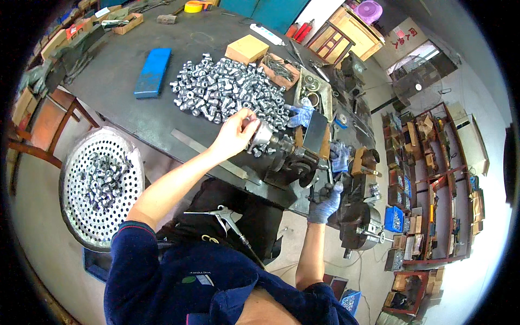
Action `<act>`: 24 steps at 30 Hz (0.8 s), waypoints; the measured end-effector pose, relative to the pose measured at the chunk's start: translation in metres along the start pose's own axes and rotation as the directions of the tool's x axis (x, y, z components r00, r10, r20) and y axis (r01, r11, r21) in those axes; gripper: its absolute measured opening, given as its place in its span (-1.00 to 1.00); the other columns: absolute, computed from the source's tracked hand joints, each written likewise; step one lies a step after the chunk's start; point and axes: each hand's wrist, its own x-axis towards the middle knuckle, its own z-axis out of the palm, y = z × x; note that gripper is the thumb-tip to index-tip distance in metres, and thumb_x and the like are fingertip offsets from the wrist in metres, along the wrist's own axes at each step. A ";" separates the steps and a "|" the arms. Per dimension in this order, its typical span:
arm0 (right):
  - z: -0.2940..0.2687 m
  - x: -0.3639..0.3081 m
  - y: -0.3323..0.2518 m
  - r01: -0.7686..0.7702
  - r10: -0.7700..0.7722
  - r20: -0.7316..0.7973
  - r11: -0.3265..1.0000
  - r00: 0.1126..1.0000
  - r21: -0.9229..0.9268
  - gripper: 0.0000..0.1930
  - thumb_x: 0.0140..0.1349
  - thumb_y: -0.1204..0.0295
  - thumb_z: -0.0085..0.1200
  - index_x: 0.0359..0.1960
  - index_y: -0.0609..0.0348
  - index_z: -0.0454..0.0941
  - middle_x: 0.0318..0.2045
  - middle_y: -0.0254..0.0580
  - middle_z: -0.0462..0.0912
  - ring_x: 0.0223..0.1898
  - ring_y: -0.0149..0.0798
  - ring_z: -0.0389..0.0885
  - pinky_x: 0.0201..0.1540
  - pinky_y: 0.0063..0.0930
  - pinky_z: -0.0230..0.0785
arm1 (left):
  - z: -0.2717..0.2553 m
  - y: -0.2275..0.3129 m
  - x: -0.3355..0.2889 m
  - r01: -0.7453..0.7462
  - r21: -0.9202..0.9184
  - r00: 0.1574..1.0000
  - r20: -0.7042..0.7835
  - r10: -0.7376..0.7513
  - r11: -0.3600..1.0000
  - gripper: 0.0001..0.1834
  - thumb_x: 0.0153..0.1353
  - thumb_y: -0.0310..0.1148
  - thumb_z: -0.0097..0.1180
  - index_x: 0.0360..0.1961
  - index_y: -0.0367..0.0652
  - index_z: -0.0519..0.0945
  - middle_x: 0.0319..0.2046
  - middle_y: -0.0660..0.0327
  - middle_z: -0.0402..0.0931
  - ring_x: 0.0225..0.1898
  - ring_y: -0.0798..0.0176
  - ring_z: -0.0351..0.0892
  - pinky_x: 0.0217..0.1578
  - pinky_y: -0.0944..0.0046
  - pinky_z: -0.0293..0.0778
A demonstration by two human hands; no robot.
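My bare left hand [236, 134] is closed at the silver chuck [262, 133] of a small bench machine [295, 162]. Its fingertips press together there, and whatever is between them is hidden. In a blue-grey glove, my right hand [326, 204] is closed around a dark lever [312, 193] on the machine's right side. Just behind the chuck lies a large heap of small shiny metal fittings [225, 89] on the dark workbench [130, 116]. An air blow gun [223, 215] rests across my lap.
At lower left stands a round perforated tray [73, 187] holding more fittings. A blue flat case [153, 72], a yellow box [246, 49] and an open box of metal pins [280, 70] surround the heap. A vise-like machine [362, 225] stands right of my gloved hand; shelves [433, 184] line the right.
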 end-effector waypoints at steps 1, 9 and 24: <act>0.005 -0.006 -0.008 0.040 -0.039 0.032 0.999 0.999 -0.018 -0.62 0.09 0.03 0.10 -0.56 0.08 0.42 -0.77 -0.49 0.28 -0.82 -0.60 0.13 -0.81 -0.73 -0.04 | 0.000 0.001 -0.001 -0.014 -0.044 1.000 0.008 0.014 0.999 -0.91 0.23 -0.42 -0.02 -0.37 -0.19 0.36 -0.62 0.42 0.26 -0.61 0.61 0.16 -0.65 0.51 0.08; -0.012 0.025 0.025 -0.053 0.052 -0.035 0.998 0.998 -0.023 -0.64 0.11 0.05 0.06 -0.52 0.11 0.47 -0.67 -0.43 0.41 -0.71 -0.51 0.32 -0.71 -0.66 0.15 | -0.002 -0.004 0.000 0.108 -0.140 0.994 0.021 -0.106 0.984 -0.90 0.23 -0.38 0.00 -0.34 -0.17 0.41 -0.61 0.42 0.32 -0.65 0.60 0.18 -0.67 0.51 0.08; 0.054 0.029 -0.045 0.250 -0.253 0.112 0.968 0.961 0.033 -0.61 0.17 0.04 -0.02 -0.51 0.15 0.43 -0.71 -0.44 0.33 -0.74 -0.57 0.23 -0.76 -0.70 0.04 | -0.021 0.020 0.004 0.438 -0.333 0.899 0.170 -0.404 0.835 -0.79 0.17 -0.26 0.04 -0.31 -0.19 0.48 -0.58 0.33 0.41 -0.68 0.49 0.36 -0.75 0.51 0.20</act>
